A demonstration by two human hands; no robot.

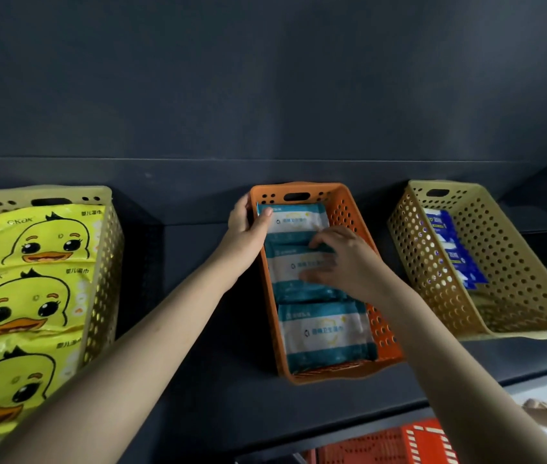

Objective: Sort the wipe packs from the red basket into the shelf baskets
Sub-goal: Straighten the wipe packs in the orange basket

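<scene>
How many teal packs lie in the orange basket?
3: a far pack, a middle pack under the right hand, a near pack. More may lie hidden beneath.

The three yellow plastic wipe packs with a cartoon duck face (41, 236) carry a white brand word at the upper left that reads roughly "CKOK" (cut off by the frame edge on the nearer two). Black Chinese characters, "婴儿湿巾", stand at their upper right. The teal-and-white soft wipe packs (324, 333) in the orange perforated plastic basket (387, 343) bear a dark line on their white band ending in "卫生湿巾". Its first characters and the small white line above are too blurred to read. The blue-and-white flat packs (439, 226) show white print, illegible.
</scene>
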